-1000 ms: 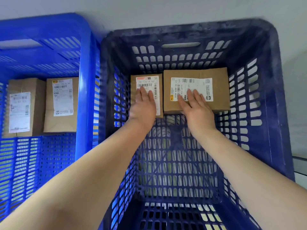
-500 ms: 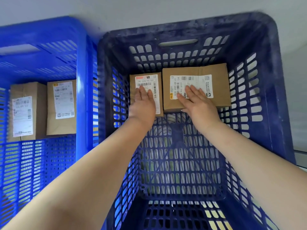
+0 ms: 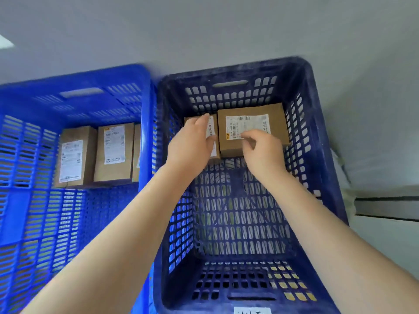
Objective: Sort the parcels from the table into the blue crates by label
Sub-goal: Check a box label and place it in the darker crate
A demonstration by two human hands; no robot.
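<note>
Reaching forward from the bottom of the view, two bare forearms stretch into a dark crate whose slotted floor shows bare along its near half. At its far end, against the back wall, lie two brown parcels side by side and touching: a small parcel on the left and a wide parcel on the right, both with white labels facing up. The left hand covers most of the small parcel with fingers extended and close together, not gripping; whether the palm rests on it or hovers just above cannot be told. The right hand sits at the wide parcel's near edge with its fingers loosely curled and grasping nothing, fingertips near the label. To the left, touching this crate, stands a bright crate holding at least three more labelled parcels in a row at its far end, the third mostly hidden by the rim. Beyond both crates is plain grey floor. Judging by this, at least five parcels are sorted and the latest placement looks finished; the table is out of view, so how many remain cannot be told.
</note>
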